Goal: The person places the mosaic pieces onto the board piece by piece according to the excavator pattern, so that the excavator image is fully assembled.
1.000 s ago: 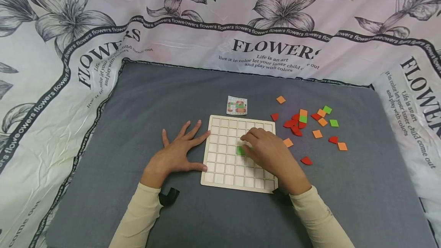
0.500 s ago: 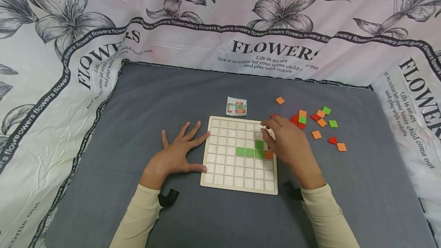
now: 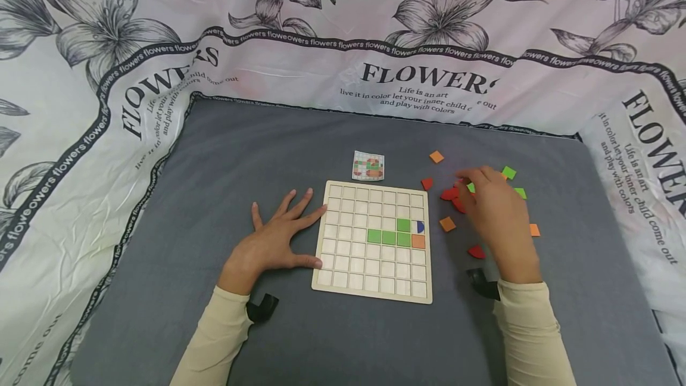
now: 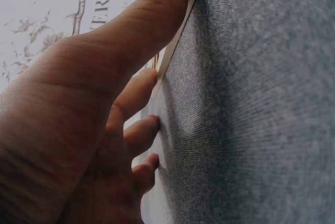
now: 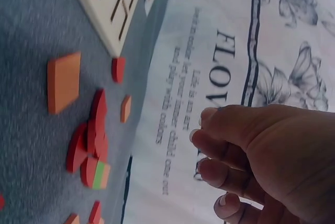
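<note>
A pale wooden grid board lies on the grey table. My left hand is spread at its left side, with the thumb and index fingertips right at the edge. Set in the board's cells are several green squares, an orange square and a blue rounded piece. Off to the right, my right hand hovers over loose tiles, its fingers loosely bent. Nothing shows between its thumb and fingers in the right wrist view. Red petal-shaped pieces lie by its fingertips, and the hand covers part of that pile.
A small printed pattern card lies beyond the board's far edge. Loose orange squares, a red piece and green squares are scattered on the right. Floral fabric stands behind the table.
My right hand has moved from over the board to the loose tiles on the right, uncovering the green, orange and blue pieces in the cells. My left hand stays at the board's edge.
</note>
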`<state>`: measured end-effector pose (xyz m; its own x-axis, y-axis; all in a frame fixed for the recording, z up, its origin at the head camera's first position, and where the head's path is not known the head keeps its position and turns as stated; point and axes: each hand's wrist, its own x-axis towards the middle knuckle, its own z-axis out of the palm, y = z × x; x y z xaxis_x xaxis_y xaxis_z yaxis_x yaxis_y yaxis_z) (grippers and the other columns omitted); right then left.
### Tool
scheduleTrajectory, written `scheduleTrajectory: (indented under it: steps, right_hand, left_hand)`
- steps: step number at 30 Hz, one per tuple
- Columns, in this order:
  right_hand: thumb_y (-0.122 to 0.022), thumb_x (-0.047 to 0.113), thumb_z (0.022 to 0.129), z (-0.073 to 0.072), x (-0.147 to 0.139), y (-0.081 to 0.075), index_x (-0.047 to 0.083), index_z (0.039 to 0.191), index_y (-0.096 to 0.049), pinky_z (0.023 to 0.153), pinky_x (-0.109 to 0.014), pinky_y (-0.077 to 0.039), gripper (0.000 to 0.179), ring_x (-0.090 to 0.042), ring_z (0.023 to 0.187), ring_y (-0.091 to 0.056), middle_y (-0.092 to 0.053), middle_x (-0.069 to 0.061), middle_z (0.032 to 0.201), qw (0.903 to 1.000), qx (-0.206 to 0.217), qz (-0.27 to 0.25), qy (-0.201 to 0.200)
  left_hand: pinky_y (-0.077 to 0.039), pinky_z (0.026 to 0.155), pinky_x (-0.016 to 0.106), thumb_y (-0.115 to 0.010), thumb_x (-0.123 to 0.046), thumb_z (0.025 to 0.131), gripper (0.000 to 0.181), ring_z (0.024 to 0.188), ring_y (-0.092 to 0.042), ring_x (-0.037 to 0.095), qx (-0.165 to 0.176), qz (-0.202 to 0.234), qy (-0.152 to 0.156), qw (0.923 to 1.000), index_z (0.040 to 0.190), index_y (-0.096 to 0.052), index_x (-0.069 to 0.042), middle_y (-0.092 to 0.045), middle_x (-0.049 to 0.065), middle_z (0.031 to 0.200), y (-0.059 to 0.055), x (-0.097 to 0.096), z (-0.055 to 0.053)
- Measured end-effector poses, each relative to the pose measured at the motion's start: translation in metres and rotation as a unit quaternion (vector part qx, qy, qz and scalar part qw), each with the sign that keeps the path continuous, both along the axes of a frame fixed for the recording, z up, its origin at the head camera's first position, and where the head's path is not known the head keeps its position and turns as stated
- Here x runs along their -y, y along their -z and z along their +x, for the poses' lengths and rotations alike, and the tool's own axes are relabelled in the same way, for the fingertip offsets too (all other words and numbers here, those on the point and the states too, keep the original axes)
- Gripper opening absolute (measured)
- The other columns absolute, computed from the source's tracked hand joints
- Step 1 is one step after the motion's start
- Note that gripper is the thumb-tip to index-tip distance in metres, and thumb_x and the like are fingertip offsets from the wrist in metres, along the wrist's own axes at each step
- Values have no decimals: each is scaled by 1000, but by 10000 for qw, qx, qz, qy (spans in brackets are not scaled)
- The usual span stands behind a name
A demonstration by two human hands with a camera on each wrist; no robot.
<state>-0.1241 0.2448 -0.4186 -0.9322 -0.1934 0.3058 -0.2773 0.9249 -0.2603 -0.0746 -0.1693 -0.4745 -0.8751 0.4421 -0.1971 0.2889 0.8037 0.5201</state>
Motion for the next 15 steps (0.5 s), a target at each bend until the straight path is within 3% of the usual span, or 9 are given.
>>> scheduleTrajectory:
  steps: [6,15]
  right_hand:
    - [-72,2,97,-4,-14,1,3,121,-74,54,-52,-49,24,-31,81,-63,-70,-14,109,9997,27,-110,197]
    - [-75,4,98,-8,-30,15,3,122,-75,58,-56,-52,25,-32,80,-67,-70,-14,111,9993,-22,-215,320]
  left_hand:
    - [16,108,86,-86,-69,75,112,165,1,33,38,-8,-9,10000,168,-32,-36,-10,-2,178,-2,0,1]
    - [16,109,86,-86,-69,76,112,165,1,33,72,-23,-12,10000,168,-32,-36,-10,-2,178,-3,-1,0]
